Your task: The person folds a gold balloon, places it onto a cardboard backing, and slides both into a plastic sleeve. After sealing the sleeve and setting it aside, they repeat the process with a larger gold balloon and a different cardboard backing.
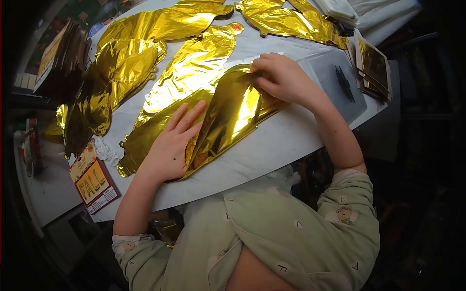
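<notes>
A flat, gold foil balloon [228, 114] lies partly folded over itself on the white table in front of me. My left hand [172, 143] rests on it with fingers stretched out, pressing near the fold. My right hand [281, 77] pinches the upper edge of the folded flap between thumb and fingers. Just beyond, another gold foil balloon [194, 63] is spread flat, with a small red spot at its far tip. Further flat foil balloons lie at the left [124, 70] and at the back right [291, 22].
A printed "FALL" package [94, 184] and a bundle of white string [106, 151] lie at the table's left edge. Stacked packages [60, 58] stand farther left. Clear plastic sleeves [335, 80] with a black mark and several cards [373, 65] are at the right.
</notes>
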A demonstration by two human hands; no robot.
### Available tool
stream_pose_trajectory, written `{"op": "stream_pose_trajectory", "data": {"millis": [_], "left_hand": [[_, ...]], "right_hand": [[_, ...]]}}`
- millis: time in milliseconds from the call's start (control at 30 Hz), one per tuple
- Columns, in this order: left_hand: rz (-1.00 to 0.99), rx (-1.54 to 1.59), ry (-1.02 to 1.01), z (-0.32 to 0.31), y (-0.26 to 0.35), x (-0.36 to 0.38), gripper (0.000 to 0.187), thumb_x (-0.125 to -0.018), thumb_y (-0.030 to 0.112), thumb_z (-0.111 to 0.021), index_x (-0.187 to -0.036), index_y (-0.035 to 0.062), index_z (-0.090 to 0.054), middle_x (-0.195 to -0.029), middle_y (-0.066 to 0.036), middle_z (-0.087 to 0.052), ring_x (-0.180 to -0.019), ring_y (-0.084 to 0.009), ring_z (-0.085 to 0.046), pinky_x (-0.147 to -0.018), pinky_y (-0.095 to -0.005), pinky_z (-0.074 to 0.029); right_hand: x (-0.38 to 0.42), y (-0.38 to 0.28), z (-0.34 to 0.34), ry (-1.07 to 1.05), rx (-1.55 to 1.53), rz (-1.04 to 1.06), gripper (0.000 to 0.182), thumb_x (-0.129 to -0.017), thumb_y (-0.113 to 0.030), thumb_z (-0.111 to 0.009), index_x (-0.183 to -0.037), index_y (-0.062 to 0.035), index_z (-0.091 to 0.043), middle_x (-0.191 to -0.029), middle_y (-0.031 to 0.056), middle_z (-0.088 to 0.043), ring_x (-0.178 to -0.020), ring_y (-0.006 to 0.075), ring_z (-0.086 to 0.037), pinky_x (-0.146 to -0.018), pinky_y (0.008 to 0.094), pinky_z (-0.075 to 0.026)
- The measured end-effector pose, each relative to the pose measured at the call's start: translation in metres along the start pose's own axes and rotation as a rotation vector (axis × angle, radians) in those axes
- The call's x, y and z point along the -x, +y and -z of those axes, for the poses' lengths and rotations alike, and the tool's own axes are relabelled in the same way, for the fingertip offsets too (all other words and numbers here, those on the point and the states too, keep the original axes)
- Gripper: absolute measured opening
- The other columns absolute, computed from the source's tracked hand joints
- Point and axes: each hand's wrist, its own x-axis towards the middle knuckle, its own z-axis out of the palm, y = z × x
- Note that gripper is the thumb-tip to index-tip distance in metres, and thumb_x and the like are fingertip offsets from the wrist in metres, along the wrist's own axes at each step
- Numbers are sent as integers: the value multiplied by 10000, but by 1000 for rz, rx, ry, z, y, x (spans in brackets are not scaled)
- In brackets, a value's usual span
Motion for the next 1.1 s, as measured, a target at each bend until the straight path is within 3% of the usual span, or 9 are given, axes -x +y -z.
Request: {"op": "stream_pose_trajectory", "data": {"millis": [167,233,267,333,433,500,700,867,1100], "left_hand": [[38,97,52,4,9,-2,681,-879,163,-714,-1528,75,-527,-1719,-110,-331,-1516,-414,-368,-1246,-466,-351],[178,375,79,10,21,-6,638,-907,172,-709,-1514,73,-541,-1698,-103,-364,-1462,-369,-431,-1218,-451,-387],[178,375,78,10,18,-6,638,-907,172,-709,-1514,73,-541,-1698,-103,-364,-1462,-369,-431,-1218,-451,-387],[-83,-24,79,8,8,-8,567,-952,174,-688,-1489,43,-558,-1682,-100,-392,-1435,-334,-457,-1195,-433,-410],[-80,30,113,5,8,-6,514,-949,157,-679,-1432,0,-593,-1678,-100,-401,-1444,-333,-450,-1202,-437,-401],[-86,24,125,5,8,-5,508,-927,152,-686,-1400,-18,-608,-1682,-97,-398,-1448,-337,-447,-1204,-446,-397],[-108,-36,90,6,4,-6,524,-884,186,-707,-1344,-47,-621,-1673,-103,-411,-1465,-349,-431,-1217,-472,-377],[-127,-54,95,5,5,-6,529,-874,184,-709,-1336,-59,-622,-1661,-122,-419,-1473,-350,-421,-1227,-472,-364],[-19,209,113,7,1,-5,729,-917,28,-597,-1618,31,-396,-1600,-169,-489,-1436,-366,-472,-1213,-453,-371]], "right_hand": [[3,-11,-15,131,37,-24,153,-831,-145,-700,-972,-86,-686,-944,87,-656,-948,318,-617,-863,447,-515],[3,-13,-19,166,29,-50,158,-819,-141,-708,-965,-88,-680,-931,78,-650,-941,310,-609,-864,448,-510],[4,-13,-20,174,26,-71,169,-814,-146,-715,-970,-95,-673,-931,75,-645,-935,306,-607,-873,451,-504],[4,-14,-20,180,24,-95,181,-809,-151,-722,-975,-102,-665,-931,73,-639,-928,301,-606,-882,455,-499],[2,-21,-23,281,9,-99,236,-801,-132,-733,-1030,-128,-677,-985,56,-650,-974,291,-625,-947,459,-485],[-1,-23,-25,479,177,91,305,-799,-104,-736,-1097,-145,-690,-1083,45,-671,-1075,278,-647,-1040,470,-464],[2,-29,-22,186,18,406,305,-860,-139,-723,-1164,-134,-700,-1228,55,-671,-1254,278,-607,-1149,499,-425],[5,-28,-35,161,69,392,282,-927,-242,-733,-1184,-132,-706,-1273,51,-660,-1284,282,-589,-1143,478,-440],[7,-24,-37,123,41,329,390,-931,-230,-754,-1310,-149,-701,-1349,63,-655,-1255,314,-604,-1092,475,-457]]}}
